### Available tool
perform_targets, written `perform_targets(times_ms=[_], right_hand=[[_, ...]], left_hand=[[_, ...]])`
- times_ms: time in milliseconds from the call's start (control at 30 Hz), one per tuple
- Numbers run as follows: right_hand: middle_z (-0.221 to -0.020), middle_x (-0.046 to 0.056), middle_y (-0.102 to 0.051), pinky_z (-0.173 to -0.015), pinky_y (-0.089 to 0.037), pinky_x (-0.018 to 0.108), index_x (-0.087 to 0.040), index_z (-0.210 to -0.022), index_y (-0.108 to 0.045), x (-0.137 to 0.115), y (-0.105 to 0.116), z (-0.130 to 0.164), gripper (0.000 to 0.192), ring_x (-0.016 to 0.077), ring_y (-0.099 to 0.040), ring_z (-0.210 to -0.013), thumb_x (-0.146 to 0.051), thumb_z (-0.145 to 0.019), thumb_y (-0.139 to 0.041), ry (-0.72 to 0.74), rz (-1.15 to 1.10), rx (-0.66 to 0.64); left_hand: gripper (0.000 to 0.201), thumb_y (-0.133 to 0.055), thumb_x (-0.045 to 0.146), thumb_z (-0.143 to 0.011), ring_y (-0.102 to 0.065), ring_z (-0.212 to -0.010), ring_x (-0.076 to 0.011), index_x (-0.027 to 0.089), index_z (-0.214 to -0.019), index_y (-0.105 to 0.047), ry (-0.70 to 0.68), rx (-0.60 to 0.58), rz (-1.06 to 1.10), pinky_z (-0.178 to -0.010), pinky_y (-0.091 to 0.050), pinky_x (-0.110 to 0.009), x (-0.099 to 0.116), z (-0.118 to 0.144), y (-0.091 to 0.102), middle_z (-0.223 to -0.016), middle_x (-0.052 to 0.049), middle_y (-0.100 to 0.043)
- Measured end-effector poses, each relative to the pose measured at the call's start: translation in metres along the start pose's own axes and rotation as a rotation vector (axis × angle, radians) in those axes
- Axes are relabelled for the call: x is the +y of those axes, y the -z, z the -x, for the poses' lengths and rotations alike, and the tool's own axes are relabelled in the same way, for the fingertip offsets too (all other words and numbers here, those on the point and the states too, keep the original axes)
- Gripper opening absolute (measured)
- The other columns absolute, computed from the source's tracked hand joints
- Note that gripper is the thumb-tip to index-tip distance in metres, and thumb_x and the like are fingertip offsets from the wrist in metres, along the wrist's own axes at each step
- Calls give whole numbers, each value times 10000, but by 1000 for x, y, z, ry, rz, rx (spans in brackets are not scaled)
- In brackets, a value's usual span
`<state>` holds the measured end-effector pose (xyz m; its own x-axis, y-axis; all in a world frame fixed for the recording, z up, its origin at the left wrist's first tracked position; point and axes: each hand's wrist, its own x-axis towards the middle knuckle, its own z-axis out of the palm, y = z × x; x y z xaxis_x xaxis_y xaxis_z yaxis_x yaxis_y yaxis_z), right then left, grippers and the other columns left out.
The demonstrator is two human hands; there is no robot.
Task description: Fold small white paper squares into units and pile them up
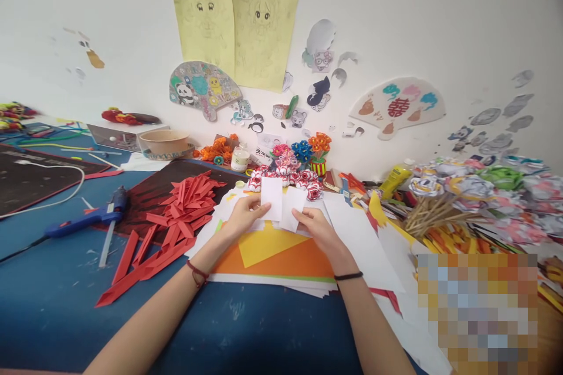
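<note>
Logged from my remote post, left to right, places relative to the yellow sheet [264, 246]; well left of it, on the blue-topped desk [237, 328], one blue glue gun [88, 221], cable trailing; under its head, one translucent stick [107, 243]; behind and left, one beige bowl [165, 145]; nearer on the left, a heap of red folded strips [185, 205], partly on a dark mat [145, 193].

Above the sheet's left part, my left hand [244, 214], fingers narrowed on the left white slip [271, 194], thumb on its face near the lower edge; this slip stands upright over the sheet's far side; just beside it, the right white slip [291, 208], slightly tilted; whether their edges touch, I cannot tell; above the sheet's right part, my right hand [319, 225], fingers pinching that slip by its lower right edge.

Handling, as I judge it: both slips paper-light, thin, fairly stiff at this size, yet quick to crease; best held lightly by an edge between thumb and fingertips, faces left free; layers in each, I cannot count.

Beneath the sheet, one orange sheet [303, 259]; right, loose white paper [365, 240]; far right, a bunch of paper flowers [501, 187].
</note>
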<state>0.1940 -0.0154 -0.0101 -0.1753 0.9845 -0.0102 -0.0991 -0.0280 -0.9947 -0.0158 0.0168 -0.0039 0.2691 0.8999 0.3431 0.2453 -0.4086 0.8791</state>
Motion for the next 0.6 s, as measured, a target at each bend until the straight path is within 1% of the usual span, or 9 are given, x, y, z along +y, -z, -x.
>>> perform_targets(times_ms=[100,200,300,333,400,467,500,567,600], right_hand=[[-731,59,-684,-664,-499,315,-136,-760,-692,2,-7,0,423,204,-634,-689,-552,-720,-633,11,92,-64],[-608,29,-627,-563,-451,264,-141,-664,-657,3,-12,1,453,155,-568,-569,-574,-766,-570,49,170,-81],[-554,5,-570,-537,-421,241,-147,-618,-626,5,-16,2,465,123,-512,-522,-555,-815,-520,115,171,-95],[-583,10,-582,-554,-430,244,-147,-648,-638,4,-16,2,459,126,-523,-544,-548,-827,-507,127,155,-107],[-684,33,-627,-604,-458,265,-144,-777,-675,2,-14,2,451,147,-566,-615,-547,-842,-482,138,130,-108],[-790,63,-659,-648,-479,295,-145,-934,-681,-1,-8,0,463,172,-600,-680,-549,-842,-475,161,168,-34],[-828,75,-666,-663,-485,309,-149,-989,-674,-3,-4,-1,461,183,-608,-703,-543,-832,-494,188,232,39],[-887,89,-674,-712,-484,336,-167,-1005,-679,-5,5,-3,407,208,-613,-767,-500,-804,-559,264,479,188],[-926,91,-674,-760,-475,356,-182,-1000,-683,-4,9,-3,370,224,-610,-823,-471,-787,-593,309,624,227]], left_hand=[[338,-553,446,-756,-352,-554,-107,166,-589,-465,-13,2,-88,-523,-271,-216,-6,2,-7,-564,41,-388],[376,-527,434,-776,-308,-525,-95,175,-550,-375,-38,-23,-165,-507,-236,-212,-5,6,-13,-536,57,-316],[333,-494,398,-801,-332,-518,-98,177,-574,-392,-56,-34,-219,-508,-240,-210,0,10,-19,-534,54,-361],[310,-491,388,-803,-353,-524,-103,177,-589,-415,-62,-28,-232,-513,-251,-210,2,11,-19,-542,49,-394],[276,-486,378,-806,-400,-548,-114,176,-620,-462,-75,9,-256,-532,-280,-212,5,10,-17,-568,34,-455],[268,-470,375,-816,-441,-586,-125,172,-644,-499,-75,87,-308,-559,-309,-215,6,6,-8,-602,18,-494],[269,-459,374,-824,-459,-608,-131,171,-656,-513,-60,135,-350,-574,-322,-219,5,4,-1,-622,10,-509],[279,-447,393,-833,-498,-640,-151,168,-705,-553,22,202,-462,-594,-344,-235,3,0,14,-666,-9,-550],[294,-437,409,-838,-522,-665,-167,167,-750,-578,77,212,-524,-613,-360,-250,2,-1,21,-717,-28,-581]])
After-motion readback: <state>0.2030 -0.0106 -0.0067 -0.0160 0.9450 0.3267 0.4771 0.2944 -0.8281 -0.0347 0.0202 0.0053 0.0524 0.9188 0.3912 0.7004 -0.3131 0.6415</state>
